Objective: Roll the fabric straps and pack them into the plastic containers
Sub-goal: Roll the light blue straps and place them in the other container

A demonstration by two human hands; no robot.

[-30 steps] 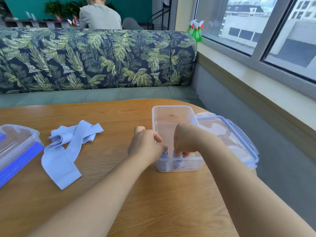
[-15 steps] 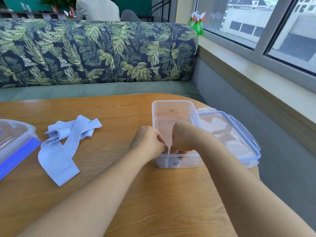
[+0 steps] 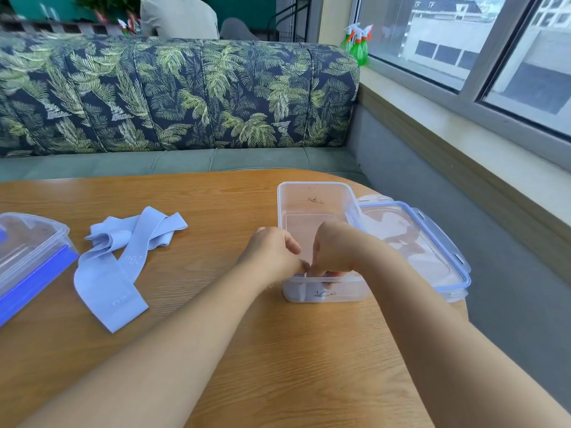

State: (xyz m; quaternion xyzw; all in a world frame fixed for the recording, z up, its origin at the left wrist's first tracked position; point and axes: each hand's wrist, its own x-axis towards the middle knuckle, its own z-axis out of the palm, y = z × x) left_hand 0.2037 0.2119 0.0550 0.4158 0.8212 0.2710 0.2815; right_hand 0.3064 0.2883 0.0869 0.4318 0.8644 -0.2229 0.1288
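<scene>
At the wooden table's [image 3: 278,350] right edge, the left hand [image 3: 272,254] and right hand [image 3: 335,251], fingers curled, pinch a rolled pale-blue fabric strap [image 3: 296,293] inside the near end of a clear rectangular plastic container [image 3: 315,193]. Its blue-rimmed lid [image 3: 432,242] lies touching its right side. A loose pale-blue strap [image 3: 123,261] lies toward the left edge.

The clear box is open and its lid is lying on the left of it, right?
No. In the head view the lid lies to the right of the clear box, not the left. The box is open, yes.
</scene>
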